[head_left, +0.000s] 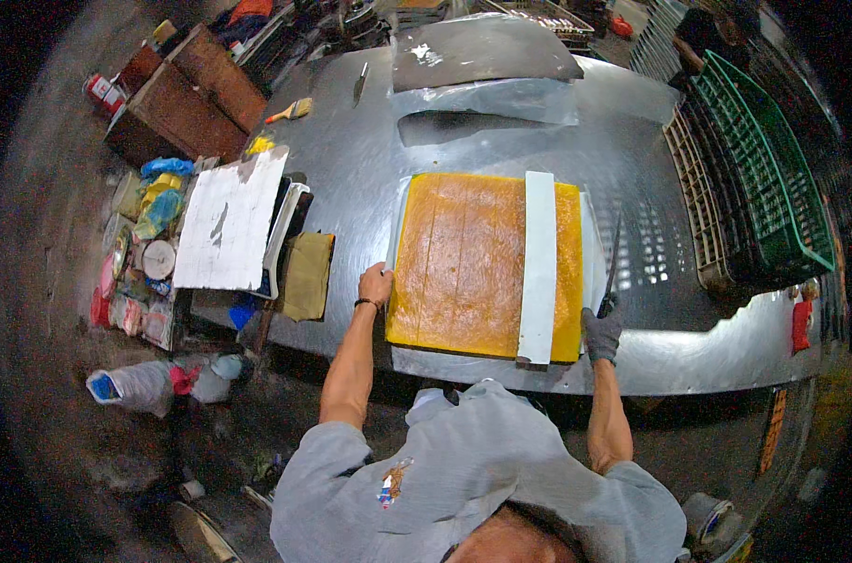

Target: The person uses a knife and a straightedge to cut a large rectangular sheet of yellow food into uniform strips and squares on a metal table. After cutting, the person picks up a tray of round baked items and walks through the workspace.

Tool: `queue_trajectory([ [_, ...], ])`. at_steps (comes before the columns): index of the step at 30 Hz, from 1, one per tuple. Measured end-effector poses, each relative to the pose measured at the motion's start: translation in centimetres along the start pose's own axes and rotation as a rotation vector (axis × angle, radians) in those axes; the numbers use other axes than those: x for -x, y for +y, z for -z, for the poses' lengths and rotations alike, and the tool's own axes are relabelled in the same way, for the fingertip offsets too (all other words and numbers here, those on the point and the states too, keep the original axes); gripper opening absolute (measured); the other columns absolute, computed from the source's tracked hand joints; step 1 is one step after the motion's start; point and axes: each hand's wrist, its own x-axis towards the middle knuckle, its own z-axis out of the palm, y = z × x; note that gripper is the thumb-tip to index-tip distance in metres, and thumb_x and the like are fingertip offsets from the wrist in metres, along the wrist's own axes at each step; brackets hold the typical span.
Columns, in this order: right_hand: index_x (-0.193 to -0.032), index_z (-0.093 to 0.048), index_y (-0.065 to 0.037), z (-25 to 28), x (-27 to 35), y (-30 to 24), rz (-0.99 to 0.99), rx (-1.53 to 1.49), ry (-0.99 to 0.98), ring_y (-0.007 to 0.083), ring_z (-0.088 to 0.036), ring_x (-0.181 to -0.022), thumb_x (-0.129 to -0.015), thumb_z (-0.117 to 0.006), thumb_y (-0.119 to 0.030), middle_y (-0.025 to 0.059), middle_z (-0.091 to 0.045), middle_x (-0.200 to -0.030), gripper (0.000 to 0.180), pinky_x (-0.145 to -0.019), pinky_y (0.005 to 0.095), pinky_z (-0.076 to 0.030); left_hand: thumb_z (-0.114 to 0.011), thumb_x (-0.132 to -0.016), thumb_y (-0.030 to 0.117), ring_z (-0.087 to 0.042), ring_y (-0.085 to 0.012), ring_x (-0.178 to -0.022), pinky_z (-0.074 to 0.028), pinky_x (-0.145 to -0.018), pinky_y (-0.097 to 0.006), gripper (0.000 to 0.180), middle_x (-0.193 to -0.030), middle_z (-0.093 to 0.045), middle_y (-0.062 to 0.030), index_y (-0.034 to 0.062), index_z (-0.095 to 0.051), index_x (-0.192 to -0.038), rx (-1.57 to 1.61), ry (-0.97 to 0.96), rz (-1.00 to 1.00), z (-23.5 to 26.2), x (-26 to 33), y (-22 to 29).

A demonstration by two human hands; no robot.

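A square yellow-orange slab [459, 263] with faint lengthwise lines lies flat on the metal table [351, 188]. Pale sheeting [591, 246] shows from under its sides. Across the slab's right part, running from far to near edge, rests a flat white strip [539, 267]. My bare left hand [376, 284], a dark band at its wrist, is closed at the slab's left edge; whether it grips slab or sheeting is hidden. By the near right corner my grey-gloved right hand [601, 335] is closed around a knife [615, 263], its blade pointing away from me.
Green and brown crates [768, 159] stand along the table's right side. Farther back lie a dark sheet [487, 52] over clear plastic, a paintbrush [293, 111] and another knife [361, 83]. On the left are a white board [231, 220] and several bagged items [159, 211].
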Motion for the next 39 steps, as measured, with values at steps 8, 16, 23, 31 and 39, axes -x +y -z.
queue_trajectory([
  [8, -0.121, -0.060, 0.006, -0.2, 0.7, -0.8, -0.229, -0.159, -0.310, 0.0217, -0.065, -0.090, -0.082, -0.070, -0.011, 0.0146, -0.069, -0.105, 0.044, -0.081, 0.0341, -0.052, -0.050, -0.086, 0.021, -0.064, -0.0477, -0.087, -0.051, -0.082, -0.054, 0.027, -0.089, -0.067, -0.0286, 0.0007, -0.068, -0.087, 0.013, -0.015, -0.237, 0.8, -1.3, 3.0],
  [16, -0.130, -0.054, 0.008, -0.5, 12.3, -6.4, -0.415, -0.348, -0.077, 0.0271, -0.061, -0.104, -0.080, -0.073, -0.013, 0.0173, -0.065, -0.118, 0.057, -0.094, 0.0383, -0.048, -0.054, -0.088, 0.019, -0.067, -0.0441, -0.086, -0.054, -0.079, -0.051, 0.024, -0.089, -0.068, -0.0267, 0.0014, -0.071, -0.088, -0.097, -0.187, -0.522, 1.6, -9.7, 5.4],
  [23, -0.144, -0.040, 0.005, -8.8, 24.1, -13.7, -0.551, -0.383, 0.173, 0.0294, -0.061, -0.102, -0.088, -0.072, -0.020, 0.0191, -0.061, -0.124, 0.069, -0.091, 0.0409, -0.050, -0.050, -0.089, 0.017, -0.068, -0.0430, -0.095, -0.054, -0.085, -0.052, 0.027, -0.101, -0.069, -0.0262, 0.0054, -0.073, -0.098, -0.318, -0.291, -0.770, -1.3, -19.5, 14.9],
  [31, -0.127, -0.059, 0.000, -8.3, 29.2, -20.2, -0.717, -0.465, -0.080, 0.0186, -0.059, -0.097, -0.091, -0.071, -0.018, 0.0093, -0.065, -0.111, 0.043, -0.087, 0.0333, -0.049, -0.049, -0.094, 0.022, -0.061, -0.0392, -0.116, -0.050, -0.095, -0.053, 0.034, -0.126, -0.060, -0.0183, 0.0252, -0.063, -0.126, -0.365, -0.211, -0.634, -3.9, -30.3, 14.9],
  [39, -0.133, -0.057, -0.004, -2.2, 31.8, -12.7, -0.652, -0.270, 0.261, 0.0182, -0.059, -0.104, -0.096, -0.066, -0.016, 0.0083, -0.063, -0.121, 0.040, -0.092, 0.0320, -0.050, -0.054, -0.094, 0.014, -0.055, -0.0307, -0.123, -0.043, -0.098, -0.053, 0.059, -0.134, -0.054, -0.0087, 0.0444, -0.044, -0.143, -0.719, -0.246, -0.758, -0.5, -28.6, 14.0],
])
